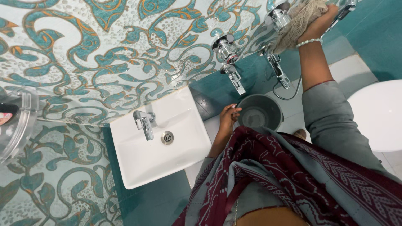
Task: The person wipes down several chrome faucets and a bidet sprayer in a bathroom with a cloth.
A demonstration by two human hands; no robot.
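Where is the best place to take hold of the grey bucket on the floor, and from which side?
Grip the grey bucket at its rim, coming from above: it stands upright with the mouth open upward. The left hand already rests at the rim's near-left edge, so that side seems easiest. No handle is visible. The right hand is busy, pressing a cloth on the wall taps.

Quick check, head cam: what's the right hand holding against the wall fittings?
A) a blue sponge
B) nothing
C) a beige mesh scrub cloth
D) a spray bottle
C: the right hand presses a beige mesh scrub cloth against the chrome wall tap, while the left hand hangs beside the grey bucket without holding anything.
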